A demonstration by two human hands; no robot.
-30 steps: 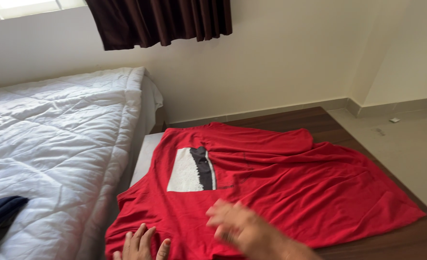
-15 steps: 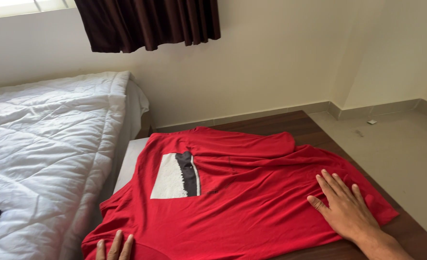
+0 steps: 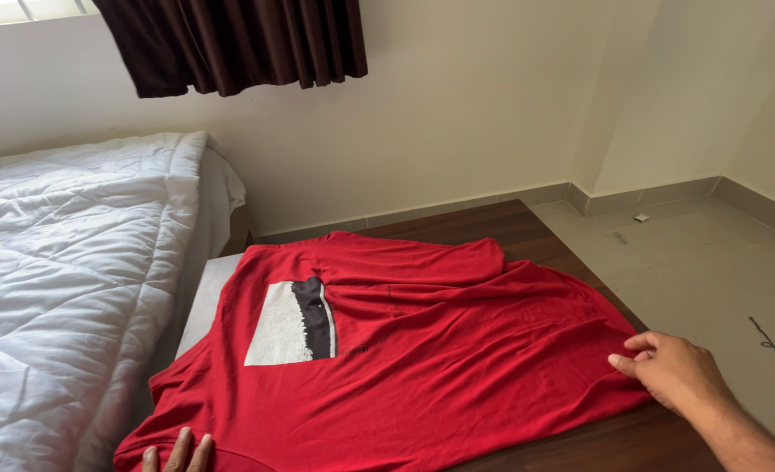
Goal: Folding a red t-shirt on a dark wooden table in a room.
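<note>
On a dark wooden table [image 3: 527, 229] beside the bed [image 3: 73, 280], a red shirt [image 3: 422, 367] lies spread, unfolded (print up); the right hand [image 3: 678, 371] pinches its hem with narrowed fingers, and the left hand [image 3: 176, 454] presses flat at the near edge, fingers slightly apart.

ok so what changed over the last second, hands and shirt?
The right hand swept from the middle of the red shirt out to its right edge, where the fingers now seem to pinch the fabric. The left hand stayed pressed on the near hem. The shirt stayed spread on the wooden table beside the white duvet.
</note>
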